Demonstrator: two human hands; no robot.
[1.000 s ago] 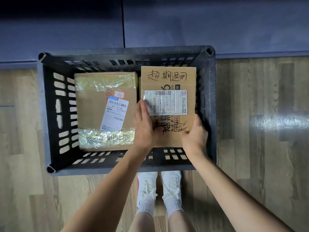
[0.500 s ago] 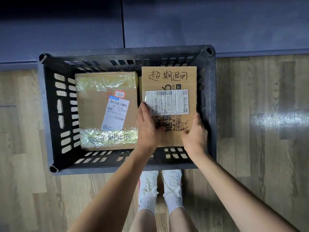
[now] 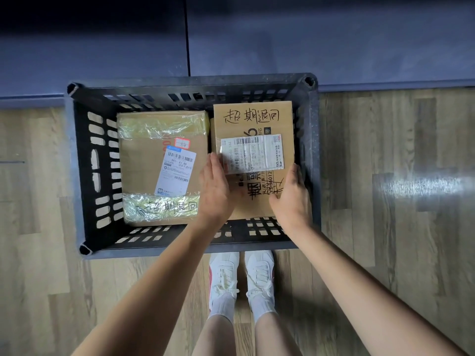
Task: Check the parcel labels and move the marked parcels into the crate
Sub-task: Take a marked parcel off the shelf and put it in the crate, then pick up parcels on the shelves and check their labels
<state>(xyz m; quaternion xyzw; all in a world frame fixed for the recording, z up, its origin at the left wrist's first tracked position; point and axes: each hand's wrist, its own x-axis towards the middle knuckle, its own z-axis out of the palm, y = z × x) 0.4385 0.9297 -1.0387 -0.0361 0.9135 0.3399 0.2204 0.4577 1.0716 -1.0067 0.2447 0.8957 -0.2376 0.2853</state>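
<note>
The right-hand cardboard parcel (image 3: 257, 124) lay inside the black slotted plastic crate (image 3: 82, 176), in its right half near the centre of the frame, with black handwritten characters across its upper edge and a white barcode label (image 3: 253, 154) stuck across its middle. The left hand (image 3: 214, 187) lay against the parcel's left edge with the fingers straight and together, the fingertips reaching up beside the label's lower left corner. The right hand (image 3: 291, 195) was on the parcel's lower right corner, fingers running up the right edge and the thumb lying on the top face; whether it was gripping or only steadying the box could not be told.

Just left of it, in the crate's left half, lay a second cardboard parcel (image 3: 144, 163), with shiny clear tape across its upper and lower ends, a white and blue shipping label (image 3: 176, 174) set at a slight tilt, a small red-bordered sticker (image 3: 182, 143) above that, and handwritten characters on the lower tape band.

The crate stood on a wood-patterned floor (image 3: 385, 227), its far side against a dark blue wall panel (image 3: 282, 34) filling the top of the frame. Below the crate, at lower centre, the person's white lace-up shoes (image 3: 241, 276) and white socks pointed toward it, and both bare forearms came up from the bottom corners.
</note>
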